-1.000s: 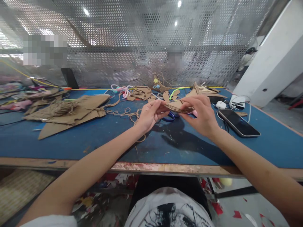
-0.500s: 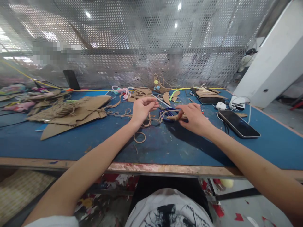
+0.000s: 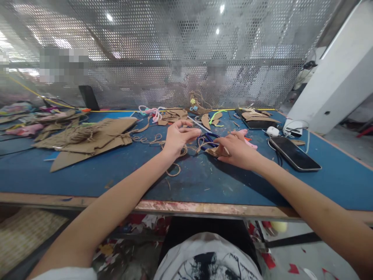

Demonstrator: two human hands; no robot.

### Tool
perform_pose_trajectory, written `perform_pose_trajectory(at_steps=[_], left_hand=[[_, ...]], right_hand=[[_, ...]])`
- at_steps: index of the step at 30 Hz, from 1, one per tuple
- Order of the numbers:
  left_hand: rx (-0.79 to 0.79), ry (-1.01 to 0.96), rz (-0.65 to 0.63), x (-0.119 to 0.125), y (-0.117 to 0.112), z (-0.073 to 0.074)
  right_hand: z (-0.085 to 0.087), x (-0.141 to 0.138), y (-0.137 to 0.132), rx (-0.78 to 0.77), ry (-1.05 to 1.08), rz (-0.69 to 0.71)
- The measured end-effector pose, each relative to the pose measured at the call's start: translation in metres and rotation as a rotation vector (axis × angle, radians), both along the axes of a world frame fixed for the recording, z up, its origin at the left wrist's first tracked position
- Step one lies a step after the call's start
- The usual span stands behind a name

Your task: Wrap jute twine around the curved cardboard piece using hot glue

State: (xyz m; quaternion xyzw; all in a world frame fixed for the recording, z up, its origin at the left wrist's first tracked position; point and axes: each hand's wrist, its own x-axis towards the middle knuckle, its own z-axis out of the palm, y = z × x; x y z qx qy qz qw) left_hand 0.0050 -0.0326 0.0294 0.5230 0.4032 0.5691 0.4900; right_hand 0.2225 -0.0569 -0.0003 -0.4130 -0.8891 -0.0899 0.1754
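The blue surface (image 3: 101,184) carries the work, with a cardboard stack (image 3: 112,134) well to the person's left and a phone (image 3: 295,153) to the right. The right hand (image 3: 239,149) is low over the surface, its fingers clamped on one end of a brown piece (image 3: 213,153) that appears to be wound with twine. The left hand (image 3: 178,139) hangs beside it, thumb and forefinger stretched toward it; whether they pinch anything cannot be told. A blue-handled tool (image 3: 210,136), probably scissors, lies just beyond the brown piece, and loose twine (image 3: 174,175) curls beneath and around the left hand.

The step in hand looks like handling the cord around the brown piece, low among the loops. The next move seems to call for a steady right grip and a strand kept from snagging on the blue handles.

A second ago both hands held the brown piece up between them; now only the right hand has it, lower down. Against the half-second-old view, the left hand reaches slightly further right, and a small pink piece (image 3: 251,144) shows more fully behind the right hand.
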Motion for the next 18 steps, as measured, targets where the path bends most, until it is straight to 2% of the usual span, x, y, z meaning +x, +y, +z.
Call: perform_pose_trajectory(at_steps=[2, 4, 6, 8, 10, 12, 15, 18], left_hand=[[0.065, 0.093, -0.038, 0.001, -0.003, -0.001], [0.146, 0.29, -0.113, 0.003, -0.007, -0.002], [0.263, 0.592, -0.206, 0.005, -0.012, -0.006], [0.401, 0.908, -0.239, 0.006, -0.015, -0.009], [0.499, 1.137, -0.189, 0.007, -0.016, -0.011], [0.512, 1.266, -0.096, 0.006, -0.015, -0.01], [0.476, 1.367, 0.025, 0.005, -0.012, -0.008], [0.461, 1.393, 0.055, 0.004, -0.007, -0.012]], right_hand=[[-0.002, 0.001, 0.002, 0.031, 0.021, 0.019], [-0.003, 0.001, 0.003, 0.067, 0.048, 0.036], [-0.003, 0.002, 0.005, 0.094, 0.113, 0.034], [-0.002, 0.003, 0.007, 0.11, 0.23, 0.016], [0.001, 0.006, 0.009, 0.116, 0.374, -0.012], [0.004, 0.009, 0.011, 0.137, 0.513, -0.058], [0.008, 0.013, 0.011, 0.185, 0.685, -0.14], [0.009, 0.013, 0.01, 0.122, 0.789, -0.169]])
